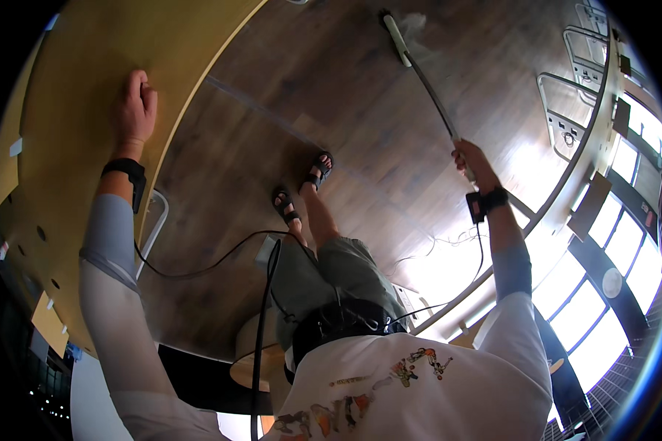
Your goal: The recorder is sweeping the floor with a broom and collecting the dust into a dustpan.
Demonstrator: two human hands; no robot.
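Note:
My right hand point(471, 160) grips the grey handle of a long-handled broom point(431, 91), held out ahead and to the right. The broom's pale, narrow head point(396, 39) is down at the wood-look floor point(287, 71), with dark bristles showing at its far end. Beside the head is a whitish, hazy patch whose nature I cannot tell. On the left, my left hand point(136, 107) rests on a yellow wooden tabletop point(187, 33), its fingers curled in and nothing visible in them. Both wrists wear black bands, with cables running from them towards my waist.
My sandalled feet point(303, 187) stand on the floor between the left tabletop and a long curved-looking table edge point(576, 149) on the right. Metal table legs point(565, 116) stand under that right side. Thin cords point(436, 242) lie on the floor near bright window glare.

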